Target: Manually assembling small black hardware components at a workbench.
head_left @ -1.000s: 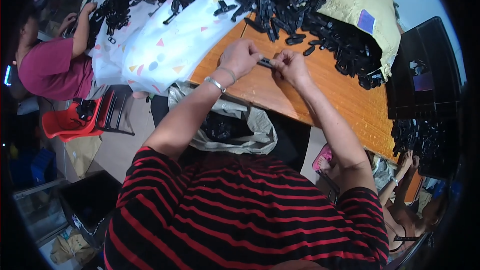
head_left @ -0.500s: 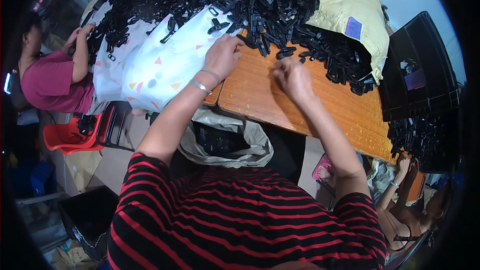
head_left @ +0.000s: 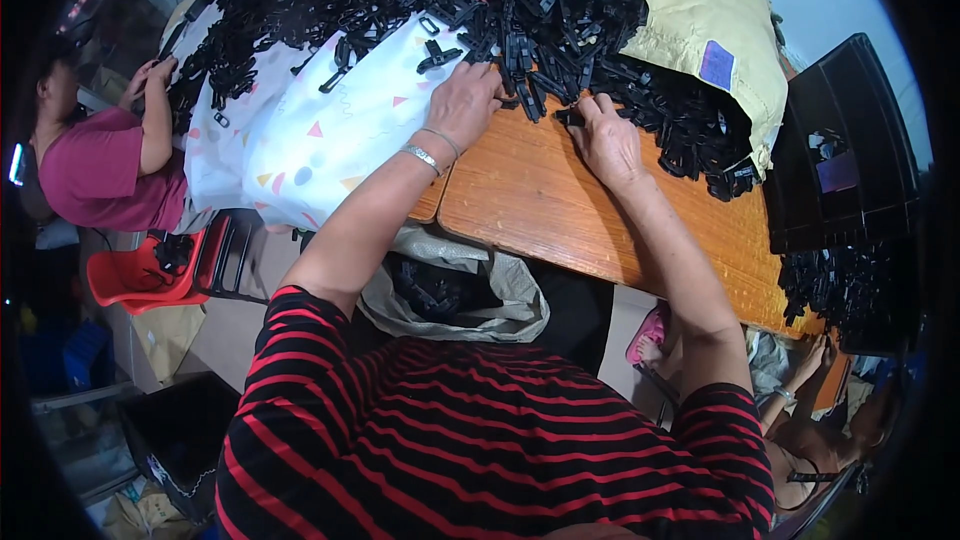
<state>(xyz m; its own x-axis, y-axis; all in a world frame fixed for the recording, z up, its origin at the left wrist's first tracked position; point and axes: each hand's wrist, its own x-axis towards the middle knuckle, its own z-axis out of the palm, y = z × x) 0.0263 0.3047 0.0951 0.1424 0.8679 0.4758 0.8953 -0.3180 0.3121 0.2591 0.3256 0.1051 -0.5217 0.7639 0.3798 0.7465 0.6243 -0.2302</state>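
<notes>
A big heap of small black plastic clip-like parts [head_left: 530, 15] covers the far side of the wooden table [head_left: 520, 195]. My left hand [head_left: 466, 108] is at the heap's near edge, fingers curled down among the parts; what they hold, if anything, is hidden. A little to the right, my right hand [head_left: 608, 143] has its thumb and fingers closed on a black plastic part [head_left: 570, 117] at the heap's edge. Beside my left wrist lies a white sheet with coloured shapes [head_left: 320, 135], with a few loose parts on it.
A woven sack [head_left: 535, 315] with black parts inside hangs open below the table edge. At the back right, a yellow sack [head_left: 690, 5] spills parts near a black box [head_left: 840, 150]. One co-worker [head_left: 110, 160] sits at left by a red chair [head_left: 130, 275]; another is at lower right.
My left hand has shifted slightly right along the heap's edge. My right hand has moved a little forward and right, and its fingers have reached a black part.
</notes>
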